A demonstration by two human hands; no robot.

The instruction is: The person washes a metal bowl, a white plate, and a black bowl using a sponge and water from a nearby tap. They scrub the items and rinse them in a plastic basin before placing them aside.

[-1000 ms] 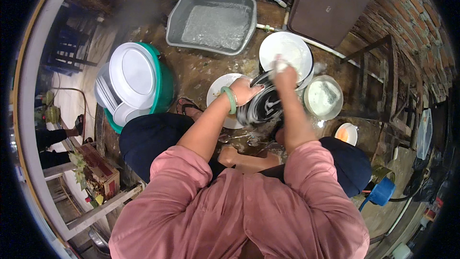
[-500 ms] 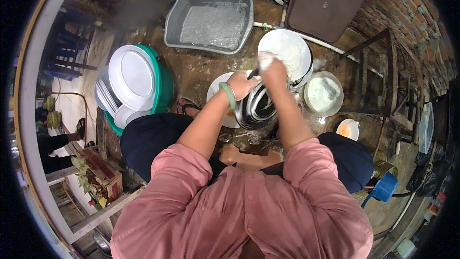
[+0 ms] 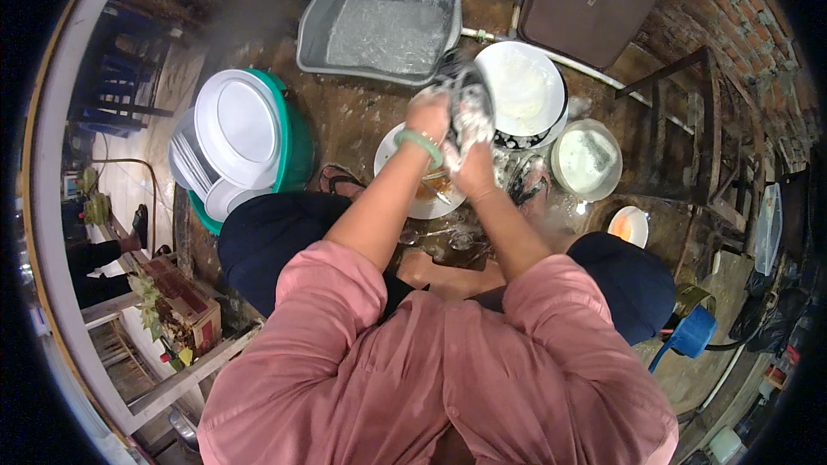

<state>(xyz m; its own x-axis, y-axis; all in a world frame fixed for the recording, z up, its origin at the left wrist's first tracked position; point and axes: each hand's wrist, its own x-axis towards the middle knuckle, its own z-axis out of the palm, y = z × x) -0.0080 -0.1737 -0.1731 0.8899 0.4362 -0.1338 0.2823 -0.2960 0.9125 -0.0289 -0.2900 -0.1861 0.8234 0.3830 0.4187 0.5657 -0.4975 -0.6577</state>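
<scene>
A black pan (image 3: pixel 463 77) streaked with white suds is tilted up between my hands, smeared by motion. My left hand (image 3: pixel 428 115), with a green bangle at its wrist, is closed on the pan's left side. Against the pan's lower right part presses my right hand (image 3: pixel 474 151), coated in foam; its fingers are curled, and whatever lies in them is hidden by suds. Below my hands, a white plate (image 3: pixel 389 155) with orange-brown residue and some cutlery lies on the wet floor.
A grey basin (image 3: pixel 310 47) takes running water at the back. Stacked white plates (image 3: pixel 521 86) and a bowl of soapy water (image 3: pixel 610 174) stand right, near a small white bowl (image 3: pixel 636 222). At left, a green tub (image 3: pixel 297 151) holds white dishes.
The pan has swung up and away from me, from above the floor plate toward the basin, uncovering the plate's residue. My right hand has come down from the stacked plates to the pan's lower side.
</scene>
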